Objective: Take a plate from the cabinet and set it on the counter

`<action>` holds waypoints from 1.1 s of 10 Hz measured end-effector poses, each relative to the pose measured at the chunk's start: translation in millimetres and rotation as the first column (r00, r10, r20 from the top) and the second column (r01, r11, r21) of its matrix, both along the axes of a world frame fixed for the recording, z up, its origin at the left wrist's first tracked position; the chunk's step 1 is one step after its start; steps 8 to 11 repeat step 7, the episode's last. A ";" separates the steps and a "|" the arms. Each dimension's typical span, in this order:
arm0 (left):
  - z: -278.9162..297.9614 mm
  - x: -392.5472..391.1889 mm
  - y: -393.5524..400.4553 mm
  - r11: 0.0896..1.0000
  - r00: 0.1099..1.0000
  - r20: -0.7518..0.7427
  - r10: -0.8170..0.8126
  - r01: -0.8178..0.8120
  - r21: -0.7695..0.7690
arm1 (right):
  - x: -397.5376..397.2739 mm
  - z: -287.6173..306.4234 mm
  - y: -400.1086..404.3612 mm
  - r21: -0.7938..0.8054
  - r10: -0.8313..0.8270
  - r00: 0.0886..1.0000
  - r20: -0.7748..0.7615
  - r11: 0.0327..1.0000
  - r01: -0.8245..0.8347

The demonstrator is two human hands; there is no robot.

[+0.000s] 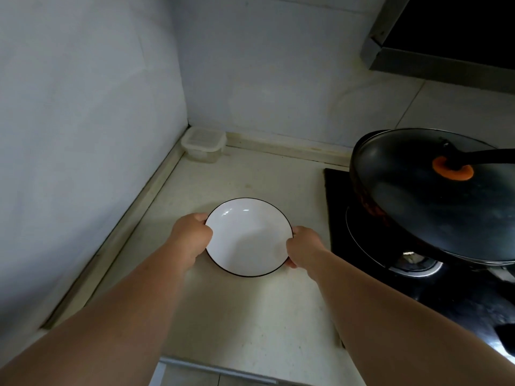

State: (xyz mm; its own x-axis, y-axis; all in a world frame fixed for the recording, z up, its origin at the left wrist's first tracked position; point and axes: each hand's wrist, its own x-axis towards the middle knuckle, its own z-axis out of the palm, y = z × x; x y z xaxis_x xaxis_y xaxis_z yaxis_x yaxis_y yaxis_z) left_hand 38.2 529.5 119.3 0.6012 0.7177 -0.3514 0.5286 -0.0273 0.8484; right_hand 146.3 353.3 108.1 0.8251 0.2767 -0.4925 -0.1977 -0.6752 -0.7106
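Observation:
A round white plate (248, 236) with a thin black rim is at the middle of the pale counter (259, 316). My left hand (191, 238) grips its left edge and my right hand (302, 247) grips its right edge, fingers curled under the rim. Whether the plate rests fully on the counter or hovers just above it cannot be told. The cabinet is out of view.
A lidded clear plastic container (203, 144) stands in the back corner by the walls. To the right, a black stove (362, 235) carries a large dark wok with a glass lid (434, 196). A range hood (446, 37) hangs at upper right.

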 end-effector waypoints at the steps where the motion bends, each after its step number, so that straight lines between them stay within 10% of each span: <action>1: -5.7 2.4 5.8 0.999 1.000 -0.010 -0.029 0.029 -0.020 | 3.1 -5.8 2.3 0.011 -0.003 1.000 0.009 1.000 0.003; 11: -3.1 -15.3 19.7 0.998 0.997 -0.057 -0.059 0.060 0.013 | -2.2 6.2 4.8 -0.100 0.074 0.994 0.080 0.993 -0.065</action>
